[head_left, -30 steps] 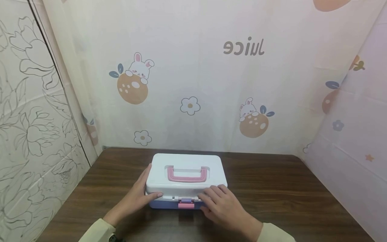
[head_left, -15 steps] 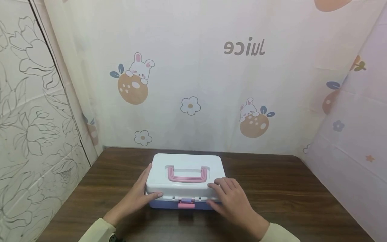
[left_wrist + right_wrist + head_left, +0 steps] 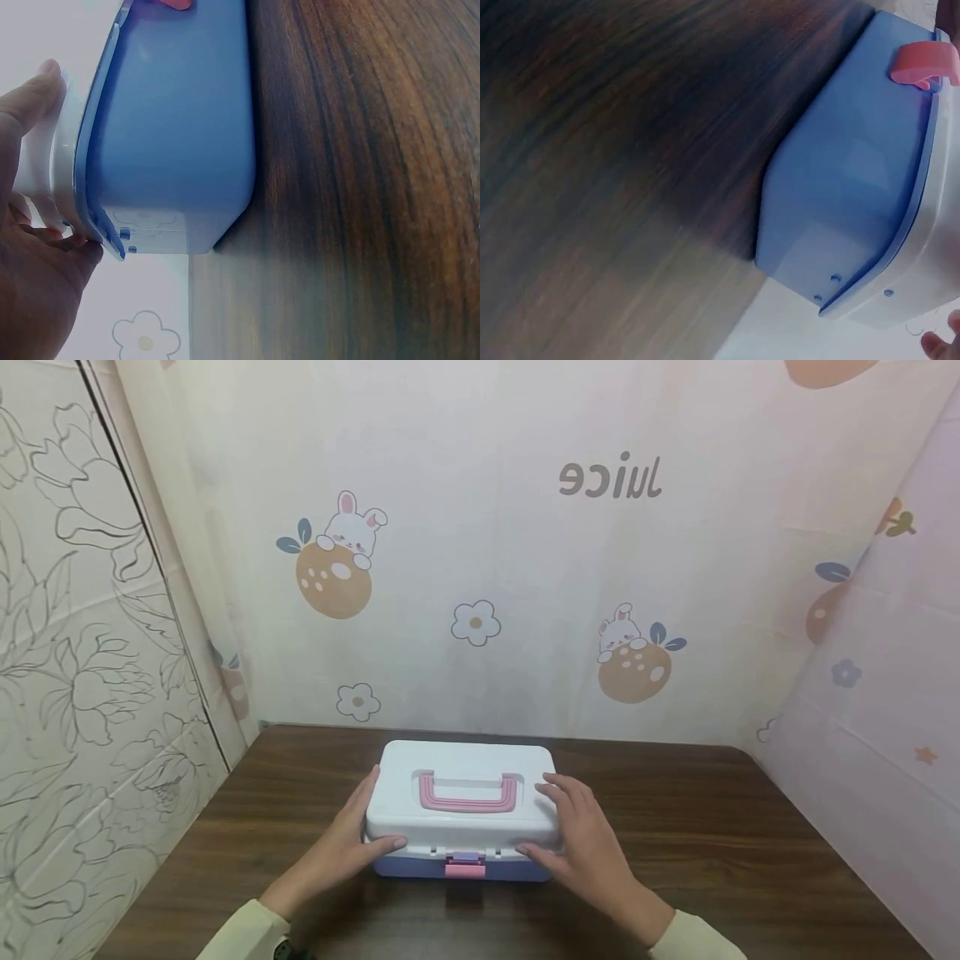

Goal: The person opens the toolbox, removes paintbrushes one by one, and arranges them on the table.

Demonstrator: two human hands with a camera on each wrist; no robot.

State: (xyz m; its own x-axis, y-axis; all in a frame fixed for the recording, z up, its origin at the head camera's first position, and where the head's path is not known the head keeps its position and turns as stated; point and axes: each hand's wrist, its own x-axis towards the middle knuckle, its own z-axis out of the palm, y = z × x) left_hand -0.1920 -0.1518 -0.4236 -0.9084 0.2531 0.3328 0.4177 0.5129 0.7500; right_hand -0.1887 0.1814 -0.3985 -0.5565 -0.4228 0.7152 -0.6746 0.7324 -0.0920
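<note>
A storage box [image 3: 461,831] with a white lid and blue base stands on the table, its lid down. Its pink handle [image 3: 467,806] lies folded flat on top. At the front, a pink latch [image 3: 922,64] juts out from the base. My left hand [image 3: 348,839] grips the lid's left end, thumb on the front and fingers round the side; in the left wrist view its fingertips are at the lid's rim. My right hand [image 3: 588,843] is spread at the right end, thumb near the front edge and fingers over the far right side.
The brown wooden table [image 3: 675,827] extends on both sides of the box. Behind it hangs a pale curtain [image 3: 525,552] with rabbit and fruit prints. Patterned sheets flank the table left and right.
My right hand has moved from the front, beside the latch, to the box's right end, and its fingers have spread. The left hand and box have stayed put.
</note>
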